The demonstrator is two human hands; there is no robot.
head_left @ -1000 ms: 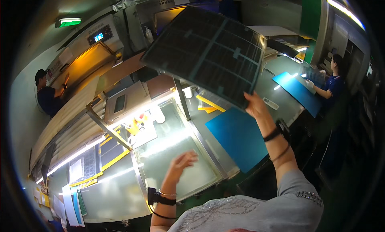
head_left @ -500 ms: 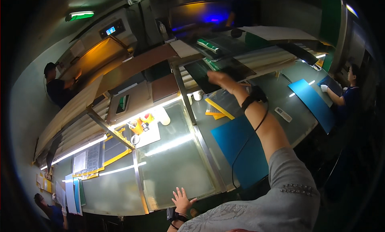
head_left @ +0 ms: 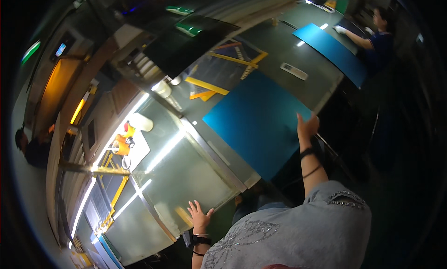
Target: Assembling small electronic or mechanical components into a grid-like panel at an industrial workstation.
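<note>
My left hand [head_left: 200, 218] is open, fingers spread, by the front edge of a lit glass tabletop [head_left: 186, 176]. Its wrist wears a dark band. My right hand [head_left: 307, 127] is at the right edge of a large blue sheet [head_left: 253, 124] that lies on the table. The thumb stands apart from the other fingers, over the sheet's side; nothing shows gripped between them. Whether the hand touches the sheet, I cannot tell. Behind the sheet lie dark panels with yellow borders [head_left: 223, 66].
A white label-like strip [head_left: 294, 71] lies right of the panels. Another person [head_left: 379, 41] with gloved hands stands at far right beside a second blue sheet [head_left: 333, 50]. A metal post [head_left: 200, 138] divides the table. White cups [head_left: 162, 88] and orange containers [head_left: 122, 145] stand further back.
My right hand has come back from the dark panel on the upper shelf to the blue sheet's right edge. The view has turned right. My left hand stays spread near the table's front edge.
</note>
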